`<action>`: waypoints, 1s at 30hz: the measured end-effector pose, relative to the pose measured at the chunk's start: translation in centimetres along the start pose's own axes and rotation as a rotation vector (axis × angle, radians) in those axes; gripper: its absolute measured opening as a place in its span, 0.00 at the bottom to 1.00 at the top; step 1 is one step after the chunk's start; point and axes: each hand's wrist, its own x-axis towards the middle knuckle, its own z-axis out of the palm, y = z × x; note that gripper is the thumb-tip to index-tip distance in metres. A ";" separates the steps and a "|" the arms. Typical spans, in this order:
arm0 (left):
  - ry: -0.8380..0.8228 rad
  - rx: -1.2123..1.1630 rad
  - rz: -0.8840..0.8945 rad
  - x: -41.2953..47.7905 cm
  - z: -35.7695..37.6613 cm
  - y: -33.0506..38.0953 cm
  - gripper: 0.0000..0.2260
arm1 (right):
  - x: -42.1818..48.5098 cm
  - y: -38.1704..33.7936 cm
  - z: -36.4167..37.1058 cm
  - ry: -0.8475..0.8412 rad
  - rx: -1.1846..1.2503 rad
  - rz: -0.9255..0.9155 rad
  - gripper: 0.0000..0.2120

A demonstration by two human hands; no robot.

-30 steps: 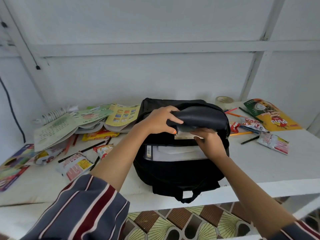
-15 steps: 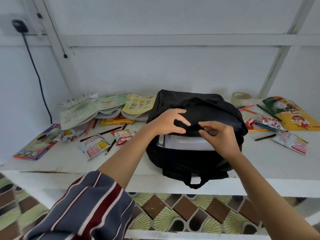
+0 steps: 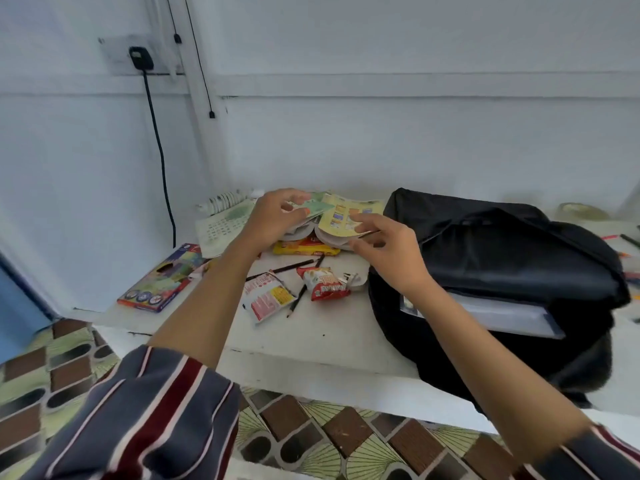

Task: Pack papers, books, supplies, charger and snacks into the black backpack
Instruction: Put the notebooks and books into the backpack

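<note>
The black backpack (image 3: 502, 258) lies open on the white table (image 3: 322, 344) at the right, with white papers (image 3: 498, 310) showing in its mouth. Left of it is a pile of booklets. My left hand (image 3: 273, 223) is over the pile, thumb and fingers closing on the green booklet (image 3: 317, 208). My right hand (image 3: 388, 251) pinches the near edge of the yellow booklet (image 3: 346, 216). Two snack packets (image 3: 266, 296) (image 3: 323, 284), a yellow snack pack (image 3: 304, 247) and pencils (image 3: 284, 268) lie in front of the pile. A black charger (image 3: 140, 57) is plugged into the wall socket.
A colourful crayon box (image 3: 162, 278) sits near the table's left end. The charger cable (image 3: 161, 161) hangs down the wall to the table. A tape roll (image 3: 581, 211) and more pencils (image 3: 628, 240) lie behind the backpack at the right. Patterned floor shows below the table's front edge.
Both hands have left the backpack flap and moved left to the booklet pile. The view has swung left, so the backpack now lies at the right.
</note>
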 end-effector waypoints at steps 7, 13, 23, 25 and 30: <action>-0.119 0.055 -0.132 5.4 -6.1 -10.0 0.15 | 6.1 0.8 11.5 -0.082 -0.016 0.168 0.19; -0.223 0.084 -0.200 9.7 -8.1 -15.4 0.18 | 9.6 1.7 17.4 -0.086 0.024 0.388 0.21; -0.335 0.117 -0.196 13.5 -7.4 -19.3 0.21 | 11.1 2.3 21.6 0.150 0.352 0.614 0.21; -0.331 0.126 -0.207 13.6 -7.3 -19.5 0.22 | 11.0 1.8 21.5 0.199 0.365 0.594 0.20; -0.308 0.089 -0.220 13.7 -7.1 -20.4 0.29 | 11.4 0.7 21.1 0.308 0.300 0.478 0.18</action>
